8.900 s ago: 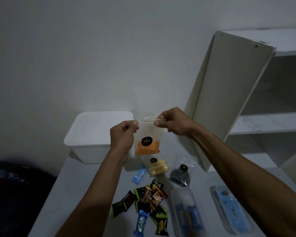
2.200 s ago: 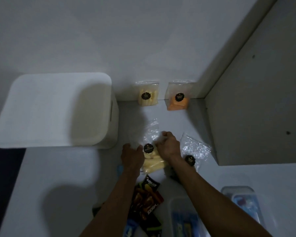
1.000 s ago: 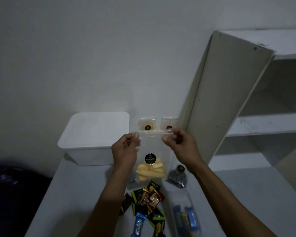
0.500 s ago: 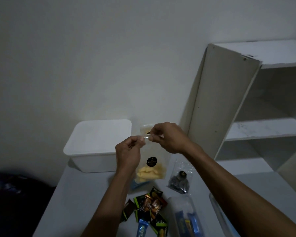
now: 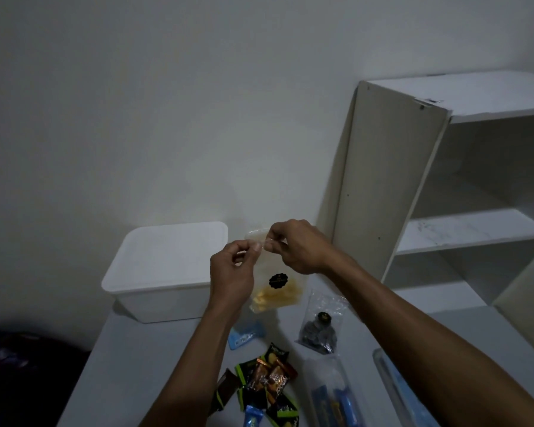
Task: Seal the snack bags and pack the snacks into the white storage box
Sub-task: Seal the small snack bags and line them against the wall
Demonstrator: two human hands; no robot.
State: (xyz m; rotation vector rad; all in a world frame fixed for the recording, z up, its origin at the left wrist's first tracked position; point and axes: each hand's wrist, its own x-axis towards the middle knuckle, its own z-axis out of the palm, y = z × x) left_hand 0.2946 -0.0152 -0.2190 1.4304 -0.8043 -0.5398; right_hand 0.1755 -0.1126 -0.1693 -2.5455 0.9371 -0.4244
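Head view: left hand (image 5: 232,266) and right hand (image 5: 293,245) pinch top strip of clear snack bag (image 5: 276,288), bag hanging below fingertips. Sealing step under way; next, likely pressing along remaining strip. White storage box (image 5: 167,269) lidded, left of fingers.

White table (image 5: 142,359), lidded white storage box (image 5: 167,269), dark snack bag (image 5: 319,331), scattered wrapped snacks (image 5: 265,380)

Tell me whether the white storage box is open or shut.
Shut: the white storage box has its flat lid seated over the whole top.
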